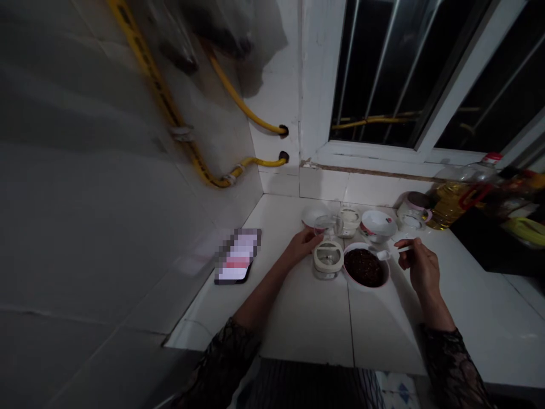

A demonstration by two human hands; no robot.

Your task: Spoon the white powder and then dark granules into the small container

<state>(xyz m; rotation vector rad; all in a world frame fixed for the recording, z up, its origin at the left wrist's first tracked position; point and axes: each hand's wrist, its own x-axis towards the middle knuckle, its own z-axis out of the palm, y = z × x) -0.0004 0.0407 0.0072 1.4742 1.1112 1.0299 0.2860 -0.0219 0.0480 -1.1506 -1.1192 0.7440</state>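
Observation:
My right hand (421,264) is closed around the handle of a small white spoon (384,255). The spoon's bowl is over the right rim of a white bowl (388,279) holding a dark red-brown, coarse mixture (364,268). At the left, my left hand (304,244) has its fingers bent against the edge of a clear round container (325,225); its exact shape is hard to make out. Just in front of those fingers stands a clear seasoning jar (328,259) with a cream-rimmed lid. A similar jar (349,220) stands behind.
A white bowl with a floral pattern (378,223), a pale bowl (314,216) and a pink-handled mug (413,213) stand along the back wall. To the right are an oil bottle (447,204) and a black box (481,241). A lit phone (236,258) lies at the left.

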